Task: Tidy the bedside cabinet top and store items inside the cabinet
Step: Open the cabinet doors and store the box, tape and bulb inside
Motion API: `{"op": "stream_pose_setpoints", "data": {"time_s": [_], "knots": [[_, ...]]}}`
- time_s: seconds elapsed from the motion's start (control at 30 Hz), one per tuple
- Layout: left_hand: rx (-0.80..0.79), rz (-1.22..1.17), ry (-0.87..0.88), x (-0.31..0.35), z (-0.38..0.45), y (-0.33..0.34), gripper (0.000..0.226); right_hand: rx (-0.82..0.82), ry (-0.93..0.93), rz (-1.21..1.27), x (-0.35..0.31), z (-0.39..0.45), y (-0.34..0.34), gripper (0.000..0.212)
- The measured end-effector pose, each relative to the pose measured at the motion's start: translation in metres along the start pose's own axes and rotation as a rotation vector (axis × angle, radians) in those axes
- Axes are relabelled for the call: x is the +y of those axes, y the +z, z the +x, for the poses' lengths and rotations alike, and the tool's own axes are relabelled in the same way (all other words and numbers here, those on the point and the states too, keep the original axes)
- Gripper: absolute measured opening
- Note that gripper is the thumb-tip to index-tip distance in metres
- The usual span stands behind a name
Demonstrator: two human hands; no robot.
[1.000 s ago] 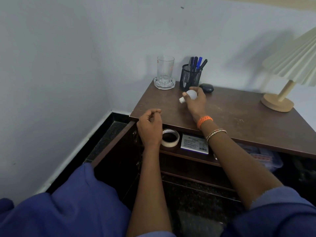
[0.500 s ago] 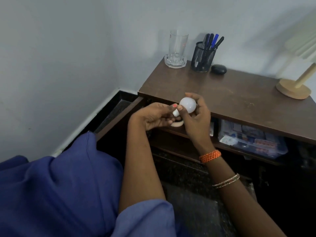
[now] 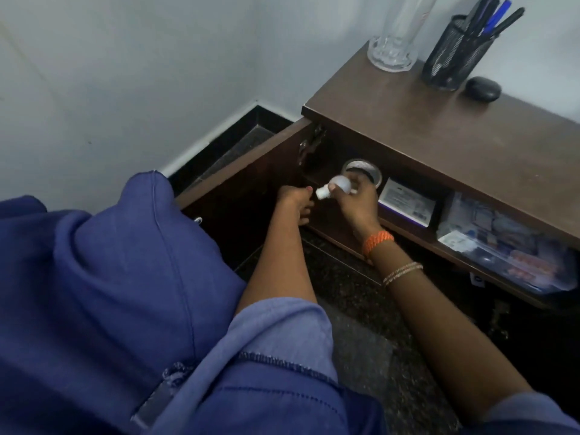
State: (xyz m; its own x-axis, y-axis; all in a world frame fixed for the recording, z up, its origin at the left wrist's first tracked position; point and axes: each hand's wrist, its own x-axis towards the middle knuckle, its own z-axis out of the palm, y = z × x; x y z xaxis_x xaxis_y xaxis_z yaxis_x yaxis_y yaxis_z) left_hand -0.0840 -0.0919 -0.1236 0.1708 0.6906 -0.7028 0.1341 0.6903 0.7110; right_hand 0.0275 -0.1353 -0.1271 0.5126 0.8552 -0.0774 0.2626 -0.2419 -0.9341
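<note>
My right hand (image 3: 356,200) grips a small white light bulb (image 3: 337,185) at the mouth of the open cabinet, just in front of the tape roll (image 3: 364,171) on the inner shelf. Just left of the bulb's base, my left hand (image 3: 295,199) has its fingers curled and holds nothing. The brown cabinet top (image 3: 455,133) carries a clear glass (image 3: 397,32), a black mesh pen holder (image 3: 455,51) and a small black oval case (image 3: 482,88).
The cabinet door (image 3: 251,171) stands open to the left, near the wall corner. On the shelf lie a white labelled box (image 3: 408,202) and a clear plastic bag of small items (image 3: 508,243). Dark speckled floor lies below. My blue-clad knee fills the lower left.
The bulb has come off the cabinet top and down to the shelf opening in my right hand. My left hand touched it briefly, then drew back left. The view has tilted downward.
</note>
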Motion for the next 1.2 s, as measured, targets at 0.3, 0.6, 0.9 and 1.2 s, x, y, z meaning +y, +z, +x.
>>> {"op": "stream_pose_setpoints", "data": {"time_s": [0.3, 0.6, 0.9, 1.2], "knots": [[0.046, 0.114, -0.003, 0.000, 0.010, 0.001, 0.040, -0.147, -0.015, -0.452, -0.034, 0.074, 0.014, 0.035], [0.015, 0.218, 0.060, 0.014, 0.020, -0.016, 0.039, -0.406, 0.067, -0.672, -0.049, 0.096, 0.020, 0.036], [-0.040, 0.297, 0.028, 0.003, 0.022, -0.017, 0.038, -0.331, 0.060, -0.627, -0.037, 0.104, 0.018, 0.036], [-0.060, 0.319, 0.029, 0.003, 0.019, -0.019, 0.037, -0.283, 0.182, -0.545, -0.012, 0.116, 0.017, 0.061]]}}
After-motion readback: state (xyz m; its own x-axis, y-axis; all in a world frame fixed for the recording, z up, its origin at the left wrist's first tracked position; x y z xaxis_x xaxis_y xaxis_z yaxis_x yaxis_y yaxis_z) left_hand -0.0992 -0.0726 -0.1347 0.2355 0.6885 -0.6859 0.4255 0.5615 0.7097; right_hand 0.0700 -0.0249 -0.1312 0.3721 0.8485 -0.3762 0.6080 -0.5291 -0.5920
